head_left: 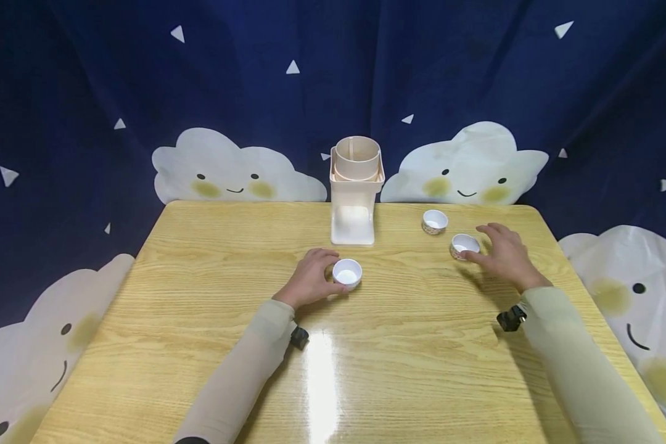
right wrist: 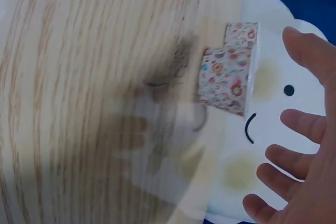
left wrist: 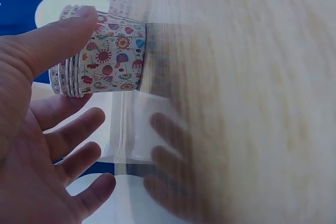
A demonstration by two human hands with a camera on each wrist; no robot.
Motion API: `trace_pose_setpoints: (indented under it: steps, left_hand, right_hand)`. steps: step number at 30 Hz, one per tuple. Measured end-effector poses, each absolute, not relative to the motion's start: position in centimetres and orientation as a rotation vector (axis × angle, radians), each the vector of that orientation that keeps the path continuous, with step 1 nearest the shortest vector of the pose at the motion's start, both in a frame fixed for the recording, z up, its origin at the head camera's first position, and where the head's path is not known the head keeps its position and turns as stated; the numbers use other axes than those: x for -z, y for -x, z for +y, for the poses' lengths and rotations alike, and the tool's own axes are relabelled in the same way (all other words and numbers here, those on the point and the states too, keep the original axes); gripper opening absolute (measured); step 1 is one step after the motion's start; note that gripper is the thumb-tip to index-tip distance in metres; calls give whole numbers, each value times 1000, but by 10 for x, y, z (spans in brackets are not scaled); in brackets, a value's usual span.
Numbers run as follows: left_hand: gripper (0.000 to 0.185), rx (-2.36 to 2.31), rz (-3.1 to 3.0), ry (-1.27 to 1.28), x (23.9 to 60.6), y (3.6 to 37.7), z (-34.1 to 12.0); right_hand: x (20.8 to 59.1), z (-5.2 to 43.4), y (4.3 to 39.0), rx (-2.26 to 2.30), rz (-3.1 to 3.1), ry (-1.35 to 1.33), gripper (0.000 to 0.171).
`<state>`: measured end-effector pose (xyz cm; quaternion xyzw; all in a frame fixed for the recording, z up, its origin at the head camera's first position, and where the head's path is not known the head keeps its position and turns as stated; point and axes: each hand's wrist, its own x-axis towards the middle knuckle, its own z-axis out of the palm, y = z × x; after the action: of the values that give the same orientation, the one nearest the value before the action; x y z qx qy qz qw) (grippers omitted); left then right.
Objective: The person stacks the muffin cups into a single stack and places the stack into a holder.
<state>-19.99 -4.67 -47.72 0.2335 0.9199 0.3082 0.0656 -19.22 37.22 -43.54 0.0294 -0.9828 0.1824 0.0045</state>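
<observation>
Left hand (head_left: 309,279) relaxed, thumb touching stacked cups (head_left: 347,272) near dispenser (head_left: 355,191); right hand (head_left: 502,253) spread wide beside cup (head_left: 464,245), holding nothing

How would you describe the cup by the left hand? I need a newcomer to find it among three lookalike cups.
Start at the tall cream dispenser at the back middle of the wooden table. Directly in front of it stands a small cup, white inside with a flowered outside, touched by the left hand. The other two cups stand off to the right, near the right hand.
</observation>
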Motion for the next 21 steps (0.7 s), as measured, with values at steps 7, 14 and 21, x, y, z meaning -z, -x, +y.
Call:
trace_pose_setpoints:
  steps: [7,14,21]
  left_hand:
    - [71,-936,2782,-705,477,200,-47]
    - [73,-929,2776,-703,477,201,-47]
    - [72,-929,2777,-704,479,202,-47]
  right_hand:
    - [445,379,198,-577,-3104,-80,81]
    - [451,387,206,-504,-3139,-76,84]
    - [455,388,207,-509,-3169,-59,84]
